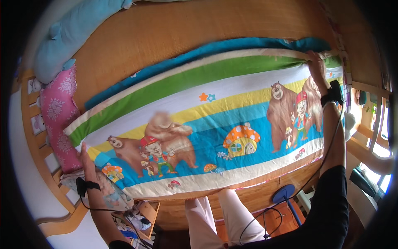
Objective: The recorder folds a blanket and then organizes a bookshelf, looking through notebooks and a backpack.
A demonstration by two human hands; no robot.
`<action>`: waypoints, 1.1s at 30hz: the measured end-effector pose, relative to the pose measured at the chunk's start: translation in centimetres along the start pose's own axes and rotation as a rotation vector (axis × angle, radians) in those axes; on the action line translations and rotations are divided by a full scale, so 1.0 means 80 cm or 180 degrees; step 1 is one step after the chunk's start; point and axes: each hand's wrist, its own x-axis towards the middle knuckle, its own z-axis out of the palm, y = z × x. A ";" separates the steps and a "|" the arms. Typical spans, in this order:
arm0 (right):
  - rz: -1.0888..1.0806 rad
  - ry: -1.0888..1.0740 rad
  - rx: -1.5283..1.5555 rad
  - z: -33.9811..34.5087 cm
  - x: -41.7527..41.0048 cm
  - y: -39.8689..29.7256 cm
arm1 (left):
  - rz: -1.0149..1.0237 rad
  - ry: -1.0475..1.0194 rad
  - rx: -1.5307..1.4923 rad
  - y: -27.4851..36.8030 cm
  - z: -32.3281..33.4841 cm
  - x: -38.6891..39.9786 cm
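Note:
A cartoon-printed cloth with bears and mushroom houses [205, 121] lies spread across the bed, creased near its corners. At its left edge my left hand [84, 155] grips the cloth's corner. Near the upper right, my right hand [316, 63] pinches the green and cream border, which bunches into folds there. A teal cloth [174, 60] shows along the far side, beneath the printed one. Both wrists wear black bands with cables.
Left of the cloth are a pink floral pillow [59, 115], a folded patterned cloth [113, 194] and the wooden headboard [40, 149]. A long light-blue plush [74, 34] lies at the upper left. Below stand an open drawer [152, 214] and a blue round-topped stand [283, 193].

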 end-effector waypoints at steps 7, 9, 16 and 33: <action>0.0359 0.0520 0.1041 0.007 -0.005 -0.041 | 0.0992 0.0438 0.1545 -0.039 -0.015 0.017; -0.0134 0.0810 0.0451 0.013 -0.020 -0.057 | 0.1606 0.0453 0.2951 -0.067 -0.007 0.005; 0.0799 0.0721 -0.0507 -0.028 -0.229 0.018 | 0.1842 -0.0105 0.3069 -0.236 -0.049 -0.207; 0.0737 -0.1714 0.4130 -0.108 -0.343 -0.373 | -0.0516 -0.2605 0.0339 0.189 -0.043 -0.387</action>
